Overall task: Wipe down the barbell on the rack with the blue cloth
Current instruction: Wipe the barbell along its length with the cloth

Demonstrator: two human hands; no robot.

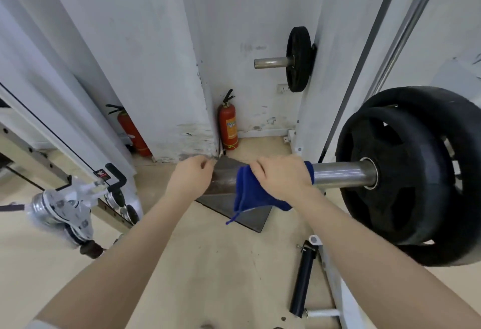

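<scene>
Grip: right hand (282,175) curled over blue cloth (253,193), wrapping it around the barbell (338,172) sleeve just inside two black plates (406,183) — cloth corner hanging below. Left hand (191,176) curled around the sleeve's end. Behind: red fire extinguisher (228,125) on floor at wall corner.

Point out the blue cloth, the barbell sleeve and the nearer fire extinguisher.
blue cloth (250,193), head view, on its hanging fold.
barbell sleeve (338,173), head view, on the bare steel beside the plates.
nearer fire extinguisher (229,128), head view, on its red body.
</scene>
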